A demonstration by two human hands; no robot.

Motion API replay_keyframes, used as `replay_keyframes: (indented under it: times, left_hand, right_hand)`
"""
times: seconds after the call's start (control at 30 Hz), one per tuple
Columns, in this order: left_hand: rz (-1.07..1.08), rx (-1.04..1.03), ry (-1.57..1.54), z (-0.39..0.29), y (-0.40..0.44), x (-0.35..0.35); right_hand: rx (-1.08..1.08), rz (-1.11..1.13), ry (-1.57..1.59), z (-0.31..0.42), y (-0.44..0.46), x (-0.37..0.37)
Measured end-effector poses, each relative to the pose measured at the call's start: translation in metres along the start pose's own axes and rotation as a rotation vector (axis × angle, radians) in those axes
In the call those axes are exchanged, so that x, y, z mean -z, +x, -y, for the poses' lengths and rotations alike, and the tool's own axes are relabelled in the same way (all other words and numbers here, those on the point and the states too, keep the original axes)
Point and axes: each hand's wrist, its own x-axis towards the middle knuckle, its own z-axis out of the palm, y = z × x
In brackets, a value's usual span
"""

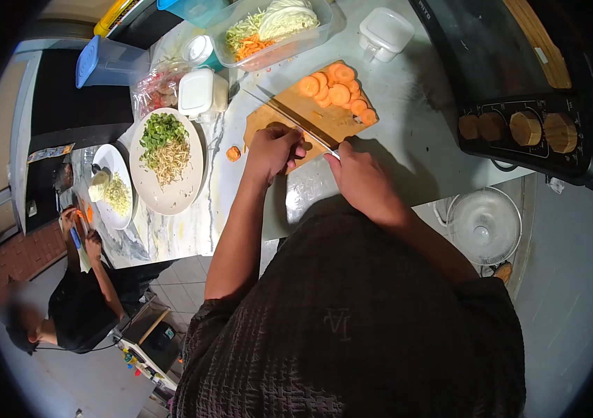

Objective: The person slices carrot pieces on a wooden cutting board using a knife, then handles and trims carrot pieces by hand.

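Observation:
My right hand (pixel 359 174) is closed round the handle of a knife (pixel 296 122), whose blade lies slantwise over the wooden cutting board (pixel 260 120). At the near edge of the board, my left hand (pixel 277 150) has its fingers bent together beside the blade; what they hold, if anything, is mostly hidden. Several round carrot slices (pixel 339 94) are heaped on the far right part of the board. A carrot end piece (pixel 233 153) rests on the counter left of the board.
An oval plate (pixel 141 188) holds chopped greens and sprouts. Behind stand a clear tub (pixel 324 31) of shredded vegetables and white-lidded containers (pixel 387 31). A toaster oven (pixel 526 104) is at right, a fan (pixel 484 226) below. Another person (pixel 84 306) works at far left.

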Motion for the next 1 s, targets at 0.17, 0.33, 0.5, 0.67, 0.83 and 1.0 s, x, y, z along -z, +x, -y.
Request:
replay_keyframes:
  times: [0.17,0.33,0.5,0.67,0.83,1.0]
  left_hand:
    - [-0.004,0.007,0.002,0.002,0.002,0.000]
    - [-0.001,0.013,-0.027,0.004,0.003,0.001]
    - [0.014,-0.012,-0.053,0.005,0.004,0.003]
    - [0.007,-0.003,-0.050,0.004,0.003,0.002]
    - [0.016,0.007,-0.039,0.002,0.001,0.002]
    - [0.024,-0.003,-0.026,0.004,0.002,0.002]
  right_hand:
    - [-0.005,0.019,-0.004,-0.004,0.004,-0.002]
    - [-0.017,0.026,0.010,-0.003,0.005,-0.002]
    - [0.006,0.010,0.013,-0.003,0.004,-0.002]
    - [0.000,-0.023,0.007,-0.006,-0.001,-0.003]
    - [-0.032,-0.043,-0.027,-0.007,-0.003,-0.001]
    - [0.009,-0.078,-0.012,-0.013,-0.003,-0.006]
